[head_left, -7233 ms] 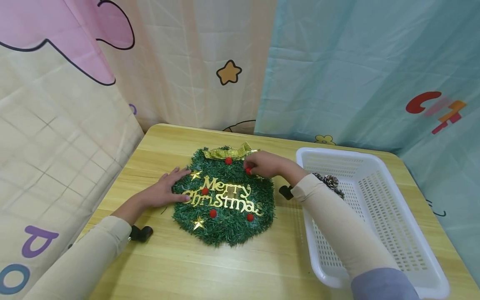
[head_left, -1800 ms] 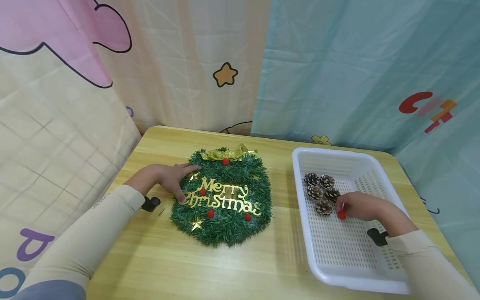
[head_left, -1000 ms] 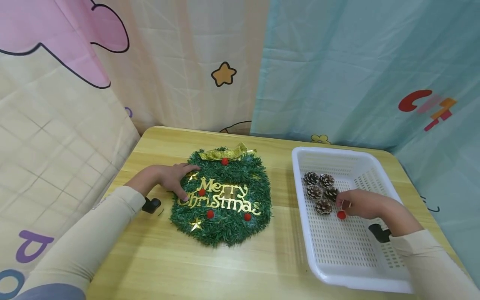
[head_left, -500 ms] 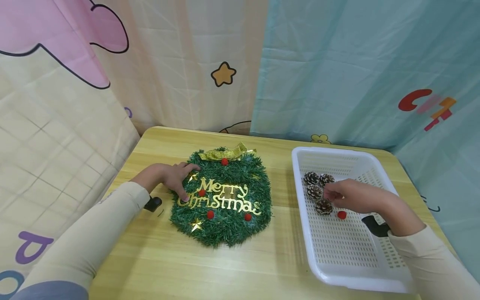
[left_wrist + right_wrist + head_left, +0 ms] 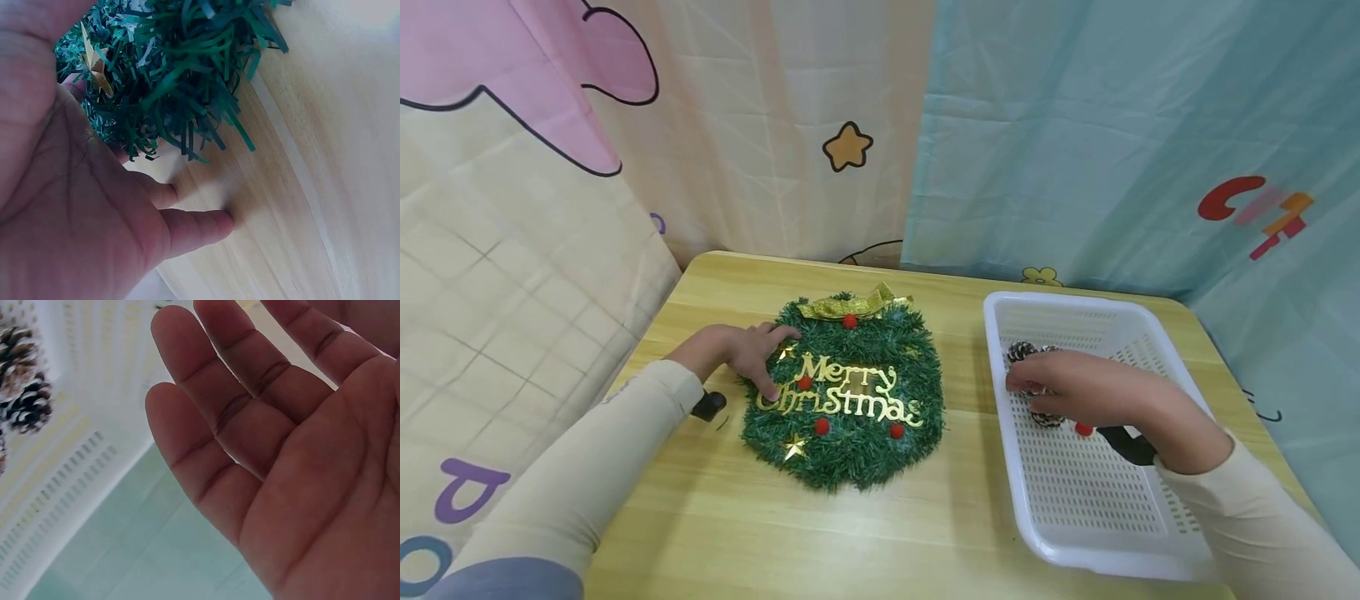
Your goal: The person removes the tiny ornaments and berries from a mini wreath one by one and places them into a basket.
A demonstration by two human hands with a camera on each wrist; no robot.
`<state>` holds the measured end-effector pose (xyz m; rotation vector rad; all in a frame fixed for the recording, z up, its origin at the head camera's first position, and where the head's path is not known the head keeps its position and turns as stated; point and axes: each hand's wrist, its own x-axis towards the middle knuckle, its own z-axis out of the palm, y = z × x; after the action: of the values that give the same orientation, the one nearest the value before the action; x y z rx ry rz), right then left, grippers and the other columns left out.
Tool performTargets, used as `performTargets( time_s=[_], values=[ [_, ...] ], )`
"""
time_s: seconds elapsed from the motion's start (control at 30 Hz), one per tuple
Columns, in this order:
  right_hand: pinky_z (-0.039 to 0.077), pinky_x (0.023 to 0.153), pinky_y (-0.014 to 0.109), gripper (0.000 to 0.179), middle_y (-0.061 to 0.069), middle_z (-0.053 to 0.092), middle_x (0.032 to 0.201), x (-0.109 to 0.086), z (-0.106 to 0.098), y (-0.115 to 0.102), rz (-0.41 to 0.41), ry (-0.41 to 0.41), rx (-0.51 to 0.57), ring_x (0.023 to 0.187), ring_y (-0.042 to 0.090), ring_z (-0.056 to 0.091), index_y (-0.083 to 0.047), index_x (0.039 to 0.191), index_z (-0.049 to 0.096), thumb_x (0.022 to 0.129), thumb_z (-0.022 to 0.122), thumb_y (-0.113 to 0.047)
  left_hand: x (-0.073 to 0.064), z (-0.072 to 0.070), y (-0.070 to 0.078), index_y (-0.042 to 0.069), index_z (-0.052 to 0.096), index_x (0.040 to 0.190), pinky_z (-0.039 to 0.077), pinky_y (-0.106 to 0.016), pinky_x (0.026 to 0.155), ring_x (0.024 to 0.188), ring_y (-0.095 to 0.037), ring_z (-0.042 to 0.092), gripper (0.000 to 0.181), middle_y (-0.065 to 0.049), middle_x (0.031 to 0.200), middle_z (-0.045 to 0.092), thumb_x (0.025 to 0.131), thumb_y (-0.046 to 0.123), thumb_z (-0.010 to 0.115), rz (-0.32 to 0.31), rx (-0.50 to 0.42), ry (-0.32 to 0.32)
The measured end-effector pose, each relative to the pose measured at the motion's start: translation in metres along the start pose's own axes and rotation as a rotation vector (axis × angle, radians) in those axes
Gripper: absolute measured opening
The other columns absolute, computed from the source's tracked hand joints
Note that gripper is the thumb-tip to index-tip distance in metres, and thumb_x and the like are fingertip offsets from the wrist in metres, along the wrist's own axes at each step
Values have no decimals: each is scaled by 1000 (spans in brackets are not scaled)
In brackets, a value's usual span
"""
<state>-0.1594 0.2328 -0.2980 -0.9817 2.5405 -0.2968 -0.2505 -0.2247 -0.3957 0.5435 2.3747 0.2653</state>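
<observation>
My left hand (image 5: pixel 750 357) rests on the left edge of a green tinsel wreath (image 5: pixel 857 454), its thumb by gold "Merry Christmas" lettering (image 5: pixel 850 407). In the left wrist view its fingers are spread, with two fingertips (image 5: pixel 215 226) close to the tabletop beside the tinsel (image 5: pixel 181 94). Red balls (image 5: pixel 823 427), gold stars (image 5: pixel 794 447) and a gold bow (image 5: pixel 850 307) decorate the wreath. Over several pinecones (image 5: pixel 1021 351) in a white basket hovers my right hand (image 5: pixel 1090 387), hiding some of them. The right wrist view shows its fingers loosely bent and its palm bare.
The white perforated basket (image 5: pixel 1028 512) stands at the right of the wooden table (image 5: pixel 820 542). One red ball (image 5: pixel 1083 429) lies inside, partly behind the right hand. Patterned curtains (image 5: pixel 1037 125) hang close behind the table.
My right hand carried a red ball from the wreath to the basket and let go of it there. Since then it has moved left over the pinecones. My left hand stays on the wreath.
</observation>
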Motion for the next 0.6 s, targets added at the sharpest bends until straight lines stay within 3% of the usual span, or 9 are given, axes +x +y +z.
performTargets(
  time_s=[0.33, 0.6],
  values=[
    [53, 83, 40, 26, -4, 66, 111, 21, 1, -31, -148, -22, -109, 101, 19, 64, -17, 113, 66, 90, 72, -6, -1, 2, 2, 15, 11, 159, 26, -70, 106, 140, -60, 13, 113, -32, 157, 12, 78, 47, 83, -7, 14, 0],
    [53, 81, 35, 25, -4, 64, 108, 43, 6, -53, -196, -76, -134, 95, 15, 63, -15, 113, 64, 90, 72, -7, 0, 1, 3, 16, 10, 159, 25, -71, 105, 140, -60, 11, 113, -32, 158, 10, 78, 44, 84, -6, -3, -10]
  ],
)
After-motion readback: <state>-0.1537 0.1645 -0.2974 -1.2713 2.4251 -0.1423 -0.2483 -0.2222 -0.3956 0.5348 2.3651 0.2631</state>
